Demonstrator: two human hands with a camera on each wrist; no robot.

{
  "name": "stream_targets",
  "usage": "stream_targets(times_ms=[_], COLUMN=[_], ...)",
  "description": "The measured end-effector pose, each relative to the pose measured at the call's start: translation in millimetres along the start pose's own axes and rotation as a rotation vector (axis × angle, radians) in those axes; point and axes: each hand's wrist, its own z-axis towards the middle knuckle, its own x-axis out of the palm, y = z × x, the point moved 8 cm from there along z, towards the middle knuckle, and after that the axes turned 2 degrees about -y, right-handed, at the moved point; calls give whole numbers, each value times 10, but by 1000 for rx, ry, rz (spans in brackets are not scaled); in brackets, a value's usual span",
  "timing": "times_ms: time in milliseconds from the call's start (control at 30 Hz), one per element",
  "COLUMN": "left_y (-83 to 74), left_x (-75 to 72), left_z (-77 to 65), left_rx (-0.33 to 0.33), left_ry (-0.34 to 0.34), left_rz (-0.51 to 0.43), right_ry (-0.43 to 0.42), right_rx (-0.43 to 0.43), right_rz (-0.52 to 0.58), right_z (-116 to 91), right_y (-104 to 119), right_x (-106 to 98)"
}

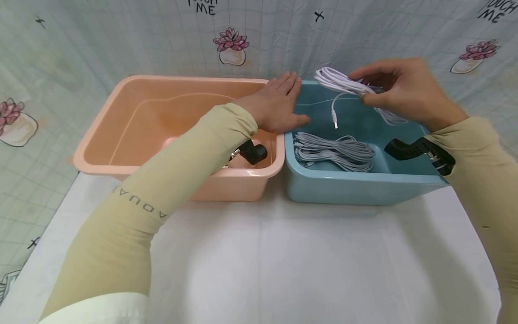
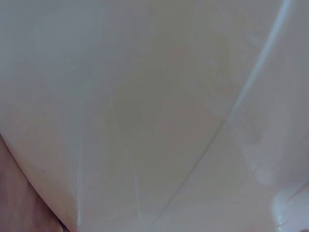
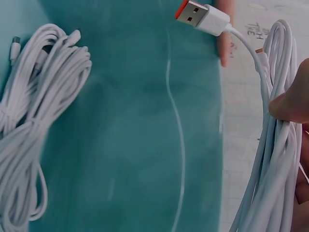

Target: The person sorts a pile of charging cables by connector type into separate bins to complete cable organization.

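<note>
My right hand (image 1: 408, 92) pinches a coiled white USB cable (image 1: 340, 82) between thumb and fingers, above the blue bin (image 1: 364, 177). One loose end with a plug (image 1: 335, 120) dangles. In the right wrist view, a USB plug (image 3: 212, 19) with an orange inside stands out from the coil. Coiled cables (image 1: 336, 153), greyish in the head view, lie on the blue bin's floor at its left. My left hand (image 1: 279, 103), fingers straight, lies over the adjoining rims of the blue bin and the peach bin (image 1: 174, 81). A blurred bin wall (image 2: 169, 96) fills the left wrist view.
Both bins stand side by side on a white-covered table (image 1: 259, 261), against a patterned curtain-like sheet (image 1: 279, 40). The left forearm crosses the peach bin and hides part of its floor. Black wrist mounts (image 1: 255, 153) hang from both sleeves.
</note>
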Motion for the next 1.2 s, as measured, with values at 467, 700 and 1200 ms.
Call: stream_targets(times_ms=[467,700,1200], left_y=[11,-9,-33], left_x=[-5,-7,-32], left_z=[-18,-28,-93], left_rx=[-3,6,5], left_ry=[4,6,-10], left_rz=[-2,-6,-32], right_ry=[72,75,77], right_rx=[46,67,30], right_rz=[-35,-51,-20], right_z=[42,29,-9], right_y=[-115,-133,-35], right_x=[126,112,103])
